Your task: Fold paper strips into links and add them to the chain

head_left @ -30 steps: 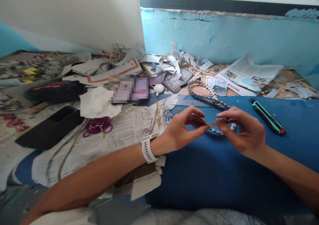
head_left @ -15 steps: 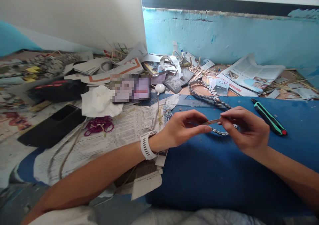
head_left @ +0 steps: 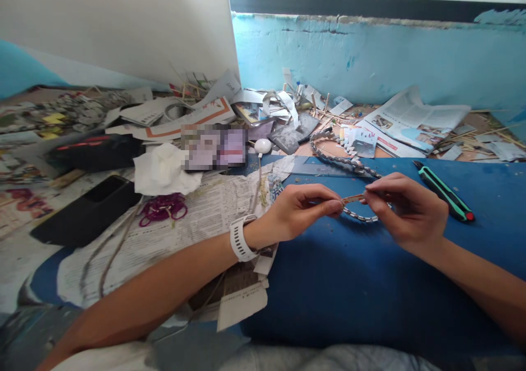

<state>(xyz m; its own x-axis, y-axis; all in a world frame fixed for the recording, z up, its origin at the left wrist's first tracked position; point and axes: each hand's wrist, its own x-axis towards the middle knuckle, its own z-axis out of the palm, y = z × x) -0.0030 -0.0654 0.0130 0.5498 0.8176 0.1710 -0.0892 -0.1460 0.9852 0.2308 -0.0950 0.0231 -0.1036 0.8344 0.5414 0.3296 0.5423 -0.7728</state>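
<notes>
My left hand [head_left: 302, 209] pinches one end of a small orange-and-white strip [head_left: 353, 198], which looks like folded paper. At the strip's other end, the thumb and fingers of my right hand [head_left: 405, 209] are closed on it. Just behind and below the strip runs a grey-and-white zigzag chain [head_left: 361, 217], seemingly of folded paper. It passes behind my right hand, and its longer part [head_left: 335, 160] curves away towards the back of the blue mat [head_left: 329, 283]. Whether the strip joins the chain I cannot tell.
A green-and-black utility knife [head_left: 446, 193] lies right of my right hand. A clear ruler [head_left: 316, 168] rests behind my hands. Newspaper [head_left: 197, 212], purple cord [head_left: 163, 209], white tissue [head_left: 164, 168] and a black case [head_left: 86, 209] lie to the left. Paper scraps and thin sticks [head_left: 324, 110] litter the back.
My left fingertips have drawn slightly left along the strip, and more of it shows between my hands. My right hand keeps its pinch, nearly in place.
</notes>
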